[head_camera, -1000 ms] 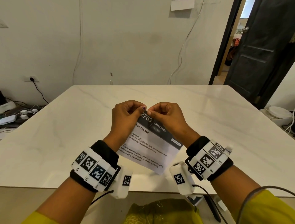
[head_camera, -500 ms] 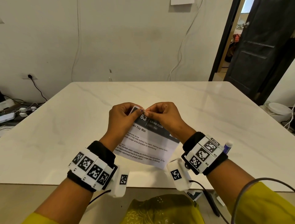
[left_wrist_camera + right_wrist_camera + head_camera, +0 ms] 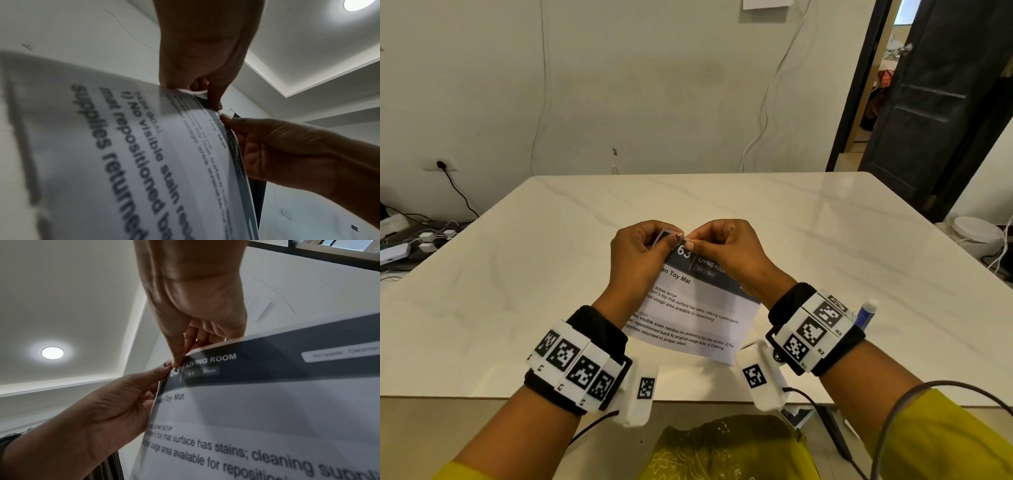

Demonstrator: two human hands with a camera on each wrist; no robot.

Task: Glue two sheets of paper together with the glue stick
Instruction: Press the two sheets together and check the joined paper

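Observation:
Two printed sheets of paper [image 3: 698, 308], stacked face to face, hang tilted above the white table [image 3: 517, 274]. My left hand [image 3: 671, 240] pinches the top left corner, where a small corner of one sheet sticks up above the thumb. My right hand [image 3: 693, 244] pinches the top edge right beside it, the two hands' fingertips almost touching. The left wrist view shows two paper edges [image 3: 205, 95] slightly apart at the left hand [image 3: 213, 104]. In the right wrist view the right hand [image 3: 176, 363] grips the dark header. A blue glue stick [image 3: 866, 313] with a white cap lies behind my right wrist.
The table's front edge [image 3: 482, 397] runs just under my wrists. A dark door [image 3: 945, 102] stands open at the far right. Cables and a power strip [image 3: 400, 250] lie on the floor at left, and a white round appliance [image 3: 976, 233] at right.
My left thumb has slid over the header number, and a sheet corner now shows above it. The hands sit slightly higher in view, and the glue stick shows behind my right wrist.

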